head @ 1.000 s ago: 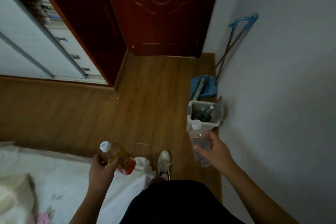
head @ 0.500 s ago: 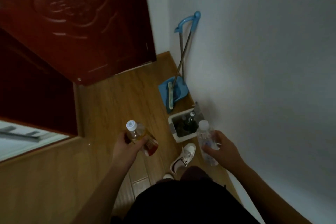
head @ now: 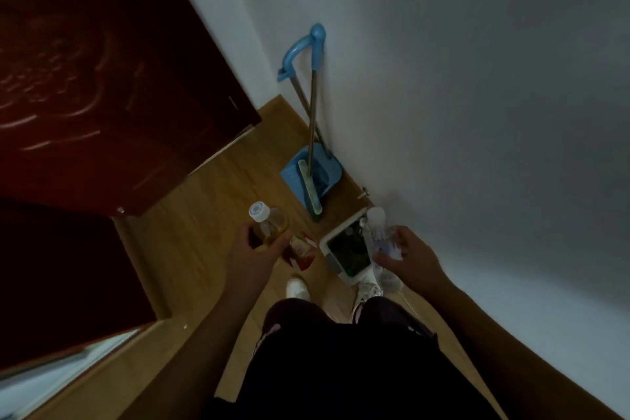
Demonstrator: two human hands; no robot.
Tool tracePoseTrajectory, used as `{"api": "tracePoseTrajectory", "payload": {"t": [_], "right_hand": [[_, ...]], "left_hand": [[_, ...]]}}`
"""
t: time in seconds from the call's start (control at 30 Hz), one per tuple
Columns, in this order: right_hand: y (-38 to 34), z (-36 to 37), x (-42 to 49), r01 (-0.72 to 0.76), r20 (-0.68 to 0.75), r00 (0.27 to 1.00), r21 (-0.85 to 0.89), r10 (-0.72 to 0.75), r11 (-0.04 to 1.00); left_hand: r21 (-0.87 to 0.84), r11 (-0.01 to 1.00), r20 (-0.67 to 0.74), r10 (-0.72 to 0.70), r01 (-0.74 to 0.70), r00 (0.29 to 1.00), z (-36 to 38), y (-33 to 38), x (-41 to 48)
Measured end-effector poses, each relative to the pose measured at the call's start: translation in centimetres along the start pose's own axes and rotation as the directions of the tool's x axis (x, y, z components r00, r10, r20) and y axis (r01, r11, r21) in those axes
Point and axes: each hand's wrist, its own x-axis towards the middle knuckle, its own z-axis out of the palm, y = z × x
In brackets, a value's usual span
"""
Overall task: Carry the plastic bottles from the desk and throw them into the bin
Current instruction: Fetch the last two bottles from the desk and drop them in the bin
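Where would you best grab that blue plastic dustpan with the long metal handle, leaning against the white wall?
Probably the curved blue loop topping the long handle of the blue plastic dustpan, approached from the open room side, because the white wall stands behind it. The loop is highest and open enough for fingers, while the pan rests on the wooden floor.

floor: light-brown wooden plank floor [head: 211, 215] under me | at the wall's foot: white rectangular plastic bin [head: 335, 270] stands on it, top open | just beyond: blue plastic dustpan [head: 296, 177], pale-headed long-handled broom [head: 312, 192] resting in it | my white shoes [head: 297, 287] planted beside the bin
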Motion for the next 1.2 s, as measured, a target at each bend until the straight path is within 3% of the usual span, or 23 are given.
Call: {"api": "tracePoseTrajectory", "payload": {"t": [0.23,0.43,0.6,0.83,1.0,1.2], "right_hand": [[0.7,4.0,1.6,-0.199,-0.166,0.964,0.068,0.207,0.978],[2.2,10.0,2.8,-0.289,-0.269,0.887,0.314,0.376,0.905],[5.3,15.5,6.0,-0.326,-0.302,0.824,0.442,0.480,0.836],[12.9,21.5,11.9,-0.313,-0.336,0.764,0.552,0.550,0.773],[17.2,23.6,14.4,-0.260,-0.343,0.776,0.592,0.530,0.763],[19.9,24.7,14.7,-0.267,-0.345,0.759,0.609,0.552,0.747]], "left_hand": [[0.143,0.986,0.335,0.032,-0.084,0.942,2.7,0.2,8.8],[0.252,0.946,0.603,0.012,-0.205,0.798,6.5,-3.2,17.1],[0.298,0.878,0.670,0.087,-0.374,0.738,11.5,-7.9,21.5],[0.299,0.811,0.739,0.137,-0.504,0.659,20.1,-17.5,25.1],[0.275,0.728,0.811,0.176,-0.628,0.558,24.6,-22.5,26.8],[0.279,0.642,0.811,0.242,-0.715,0.533,26.5,-25.0,27.4]]}}
